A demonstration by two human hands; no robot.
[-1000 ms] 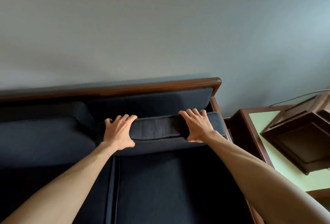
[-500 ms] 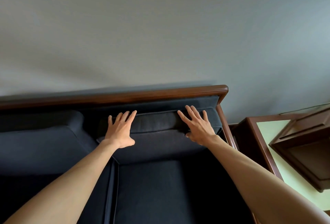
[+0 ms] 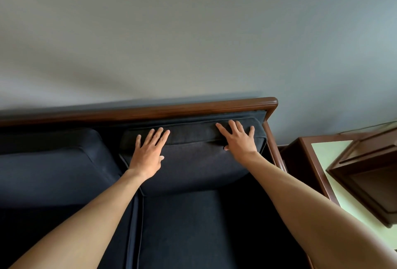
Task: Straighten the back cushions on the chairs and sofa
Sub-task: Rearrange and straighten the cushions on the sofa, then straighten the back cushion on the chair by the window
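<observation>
A dark navy back cushion point(image 3: 193, 161) stands against the sofa's backrest at the right end, just under the wooden top rail point(image 3: 150, 111). My left hand point(image 3: 148, 152) lies flat on the cushion's upper left part, fingers spread. My right hand point(image 3: 239, 140) presses flat on its upper right part, fingers apart and reaching over the top edge. Neither hand grips the fabric. A second navy back cushion point(image 3: 53, 170) sits to the left and leans further forward. The seat cushion point(image 3: 193, 225) lies below.
The grey wall point(image 3: 193, 32) rises right behind the sofa. A dark wooden side table with a pale green top point(image 3: 328, 157) stands to the right of the sofa's arm. A dark wooden tray-like box point(image 3: 369, 174) rests on it.
The right back cushion has gone from tipped forward to upright against the backrest. Both hands went from curled over its top edge to flat, open palms on it.
</observation>
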